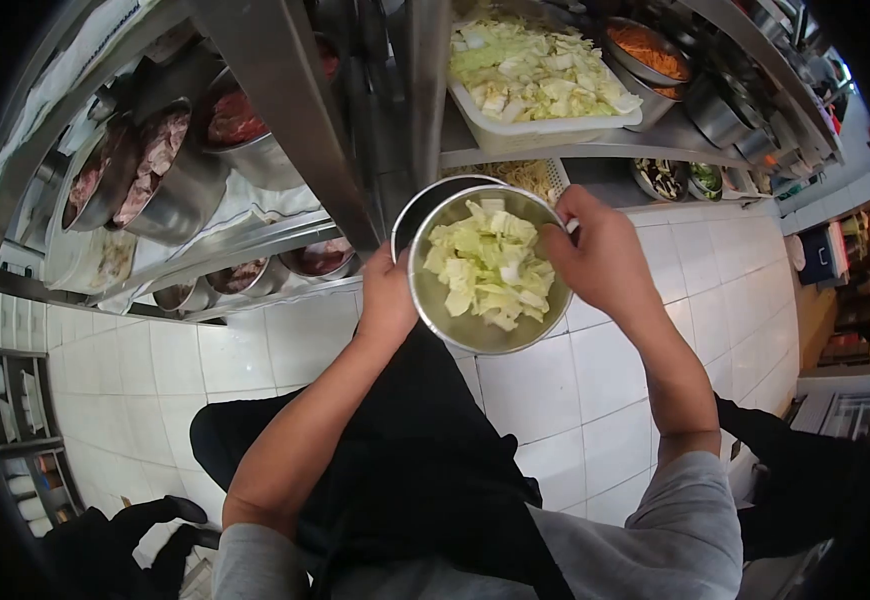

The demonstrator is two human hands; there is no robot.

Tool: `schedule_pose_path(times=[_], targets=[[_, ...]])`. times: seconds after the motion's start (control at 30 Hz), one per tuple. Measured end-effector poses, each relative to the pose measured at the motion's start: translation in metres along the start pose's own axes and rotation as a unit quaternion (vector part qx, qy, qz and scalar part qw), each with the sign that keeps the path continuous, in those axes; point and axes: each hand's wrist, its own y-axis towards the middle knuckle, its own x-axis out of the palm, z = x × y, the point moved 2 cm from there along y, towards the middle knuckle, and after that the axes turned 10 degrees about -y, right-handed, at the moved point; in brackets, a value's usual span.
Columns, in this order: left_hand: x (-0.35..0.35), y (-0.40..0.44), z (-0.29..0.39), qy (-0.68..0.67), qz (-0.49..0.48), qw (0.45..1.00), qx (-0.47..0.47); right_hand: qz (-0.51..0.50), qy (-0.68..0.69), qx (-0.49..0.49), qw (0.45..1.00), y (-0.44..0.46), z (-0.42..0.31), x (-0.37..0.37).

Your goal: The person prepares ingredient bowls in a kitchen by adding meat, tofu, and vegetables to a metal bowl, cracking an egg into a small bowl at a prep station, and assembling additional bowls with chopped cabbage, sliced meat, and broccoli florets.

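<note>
In the middle of the head view a metal bowl (429, 310) holds chopped pale green cabbage (492, 262). A second metal bowl (407, 222) shows behind its left side, mostly hidden; whether it is empty I cannot tell. My left hand (388, 298) is closed at the left edge of the bowls, with its fingers partly hidden behind them. On the opposite side my right hand (603, 250) pinches the rim of the cabbage bowl, thumb toward the inside. A white tub (545, 132) heaped with more chopped cabbage stands on the shelf just beyond.
Metal shelving (300, 110) on the left carries metal containers of raw meat (160, 165). Shredded orange vegetable (645, 52) fills a bowl at the upper right, with noodles (515, 178) below the tub. Other people's dark-clothed legs (145, 525) appear at lower left and right above white floor tiles.
</note>
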Motion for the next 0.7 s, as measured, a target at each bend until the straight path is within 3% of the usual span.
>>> schedule_pose_path(times=[0.03,0.13,0.3,0.4,0.47,0.53,0.6,0.7], targets=[[-0.002,-0.001,0.0,0.082,0.018,0.996,0.024,0.01,0.006,0.006,1.0,-0.001,0.007,0.0],[-0.023,-0.003,-0.007,0.135,0.024,0.99,0.024,0.045,0.004,0.034,0.998,-0.006,0.048,-0.015],[-0.04,-0.027,0.016,-0.033,0.02,0.993,-0.108,0.03,-0.062,0.105,0.992,-0.018,0.111,-0.03],[-0.014,-0.036,0.039,-0.094,-0.034,0.975,-0.197,-0.01,-0.049,0.064,0.997,-0.025,0.104,-0.007],[-0.002,-0.034,0.03,-0.078,-0.078,0.959,-0.259,-0.06,-0.002,0.068,0.996,-0.026,0.087,0.011],[0.011,-0.038,0.033,-0.044,-0.15,0.923,-0.351,-0.086,0.085,0.01,0.993,-0.022,0.067,0.023],[0.007,-0.046,0.027,-0.069,-0.11,0.908,-0.399,-0.11,0.073,-0.029,0.991,-0.017,0.047,0.025],[-0.011,-0.059,0.035,-0.054,-0.099,0.929,-0.354,-0.171,0.127,-0.045,0.976,-0.005,0.032,0.021]])
